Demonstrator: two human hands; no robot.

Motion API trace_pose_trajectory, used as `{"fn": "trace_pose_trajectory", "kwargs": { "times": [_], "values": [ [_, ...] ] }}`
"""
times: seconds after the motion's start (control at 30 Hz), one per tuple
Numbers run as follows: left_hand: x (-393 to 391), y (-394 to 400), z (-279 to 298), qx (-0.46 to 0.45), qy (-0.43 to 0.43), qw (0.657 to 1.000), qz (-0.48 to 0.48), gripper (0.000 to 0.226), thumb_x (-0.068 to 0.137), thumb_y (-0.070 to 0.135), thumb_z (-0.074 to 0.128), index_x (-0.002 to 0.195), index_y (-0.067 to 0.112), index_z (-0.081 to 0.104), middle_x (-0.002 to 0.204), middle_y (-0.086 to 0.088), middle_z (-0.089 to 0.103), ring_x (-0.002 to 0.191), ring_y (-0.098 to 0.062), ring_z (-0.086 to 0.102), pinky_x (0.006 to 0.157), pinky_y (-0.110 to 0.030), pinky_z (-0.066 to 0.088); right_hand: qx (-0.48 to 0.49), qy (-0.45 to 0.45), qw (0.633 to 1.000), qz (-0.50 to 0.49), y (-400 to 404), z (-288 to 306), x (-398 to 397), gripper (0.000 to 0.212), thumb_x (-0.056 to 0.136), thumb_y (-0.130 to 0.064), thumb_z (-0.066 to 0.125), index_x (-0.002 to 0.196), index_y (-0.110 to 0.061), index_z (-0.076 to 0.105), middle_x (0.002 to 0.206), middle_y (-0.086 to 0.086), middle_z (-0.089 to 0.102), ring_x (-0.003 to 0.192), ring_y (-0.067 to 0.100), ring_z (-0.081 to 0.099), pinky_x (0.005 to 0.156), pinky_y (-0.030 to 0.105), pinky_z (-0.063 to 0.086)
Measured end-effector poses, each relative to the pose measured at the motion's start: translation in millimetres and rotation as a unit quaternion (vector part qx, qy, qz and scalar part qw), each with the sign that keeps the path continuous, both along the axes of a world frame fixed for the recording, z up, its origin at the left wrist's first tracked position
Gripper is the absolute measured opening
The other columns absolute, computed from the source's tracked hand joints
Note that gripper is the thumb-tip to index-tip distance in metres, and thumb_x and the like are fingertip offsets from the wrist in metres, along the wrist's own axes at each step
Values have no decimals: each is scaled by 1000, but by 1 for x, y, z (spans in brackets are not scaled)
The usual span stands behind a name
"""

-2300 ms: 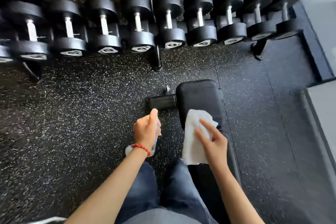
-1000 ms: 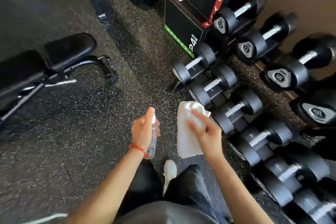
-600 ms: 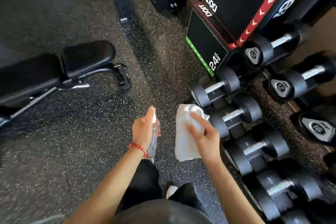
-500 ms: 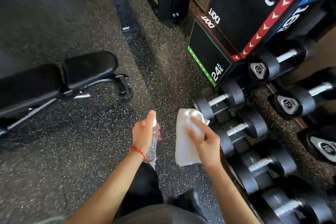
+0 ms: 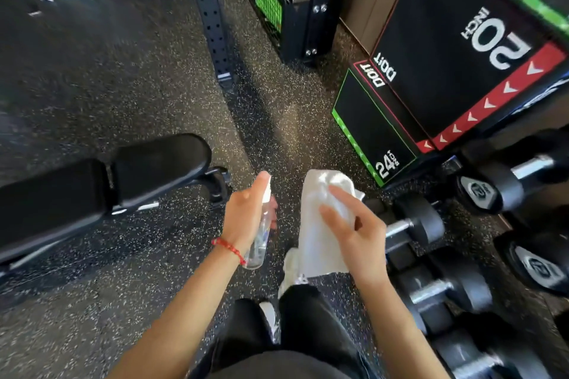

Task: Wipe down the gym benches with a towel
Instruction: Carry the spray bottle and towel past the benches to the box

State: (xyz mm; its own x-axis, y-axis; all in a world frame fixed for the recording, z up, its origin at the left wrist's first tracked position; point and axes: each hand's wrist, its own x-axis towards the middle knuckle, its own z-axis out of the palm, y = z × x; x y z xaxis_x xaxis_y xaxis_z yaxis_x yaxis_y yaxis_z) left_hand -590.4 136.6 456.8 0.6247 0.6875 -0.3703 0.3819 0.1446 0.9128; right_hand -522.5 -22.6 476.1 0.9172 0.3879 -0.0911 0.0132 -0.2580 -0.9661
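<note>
A: Surroundings, obstacles?

B: Black padded bench (image 5: 101, 184) off to the left of the left-hand fingers, well apart, lying flat on a metal frame; seat end w/ rounded edge nearest. Rows of dumbbells (image 5: 412, 228) just right of the right-hand fingers, more stacked behind & below. Plyo boxes (image 5: 455, 64) marked "20 INCH" and "24" up ahead-right of the fingertips. Perforated black rack upright (image 5: 209, 12) straight ahead, far beyond the fingertips. Speckled rubber floor (image 5: 123, 286) everywhere beneath.

A: Hand pose?

B: Left hand (image 5: 246, 218): curled round a clear spray bottle (image 5: 261, 234), index finger up on the white nozzle, nozzle aimed toward the towel. Red bead bracelet (image 5: 229, 248) at the wrist. Right hand (image 5: 354, 231): holding a white towel (image 5: 320, 221) hanging vertically, thumb behind, fingers extended across the front, cloth pinched betw. them. Both held mid-air at waist height, close side by side, not touching.

A: Towel vs bench?

B: Well apart; towel in the air, nothing resting on the pad.

A: Edges, room?

B: Open floor betw. left-hand fingers and bench end. Tight on the right, dumbbell heads near the knuckles. Dark trousers and white shoe (image 5: 271, 320) directly below the hands.
</note>
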Motion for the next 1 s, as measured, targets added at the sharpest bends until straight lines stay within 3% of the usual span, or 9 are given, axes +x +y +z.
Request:
{"fn": "trace_pose_trajectory", "kwargs": {
  "times": [0.07, 0.23, 0.4, 0.57, 0.7, 0.83, 0.93, 1.0],
  "values": [
    [27, 14, 9, 25, -6, 1000, -2, 82, 65, 75, 39, 57, -5, 57, 52, -14, 53, 46, -20, 51, 54, -29, 41, 12, -18, 1000, -5, 16, 12, 27, 28, 78, -24, 72, 103, -35, 66, 91, -32, 63, 80, -17, 57, 66, 2, 42],
    [102, 43, 43, 53, -51, 997, 2, 87, 68, 74, 39, 62, -12, 50, 50, -14, 44, 45, -18, 39, 51, -32, 33, 42, -64, 997, -7, 51, 45, 102, 28, 78, -26, 72, 99, -43, 66, 65, -33, 61, 46, -5, 44, 48, 4, 34],
    [170, 70, 80, 62, -88, 994, 0, 87, 73, 72, 39, 64, -14, 52, 48, -24, 48, 40, -21, 44, 49, -33, 39, 76, -78, 994, 8, 81, 81, 171, 28, 74, -38, 73, 99, -49, 66, 91, -34, 65, 70, -12, 56, 63, 1, 40],
    [227, 102, 107, 72, -97, 993, 1, 93, 68, 76, 36, 64, -16, 51, 55, -37, 49, 38, -24, 44, 39, -24, 37, 90, -80, 993, 10, 111, 100, 222, 26, 73, -36, 73, 97, -47, 67, 90, -36, 65, 64, -15, 54, 61, -1, 41],
    [276, 137, 109, 65, -85, 994, -12, 91, 63, 77, 36, 67, -13, 50, 61, -39, 50, 43, -24, 45, 45, -29, 37, 101, -72, 992, -4, 144, 100, 262, 28, 73, -30, 73, 95, -46, 68, 87, -37, 65, 72, -18, 56, 63, -2, 39],
    [332, 180, 100, 64, -80, 993, -51, 85, 65, 75, 36, 64, -9, 51, 61, -35, 54, 40, -24, 49, 39, -23, 37, 99, -67, 992, -27, 187, 89, 306, 26, 73, -29, 70, 95, -42, 67, 90, -39, 63, 88, -19, 56, 69, -3, 38],
    [378, 218, 100, 68, -76, 992, -78, 85, 67, 75, 35, 61, -9, 52, 55, -34, 52, 39, -29, 48, 37, -21, 37, 91, -68, 991, -66, 223, 87, 345, 27, 70, -35, 68, 95, -44, 65, 85, -40, 63, 77, -20, 56, 65, -3, 39],
    [408, 242, 102, 61, -72, 991, -90, 81, 70, 72, 37, 59, -6, 54, 49, -24, 53, 39, -25, 51, 39, -20, 38, 91, -65, 990, -86, 242, 86, 369, 26, 72, -34, 71, 94, -46, 66, 83, -38, 64, 69, -17, 56, 62, -2, 41]
  ]
}}
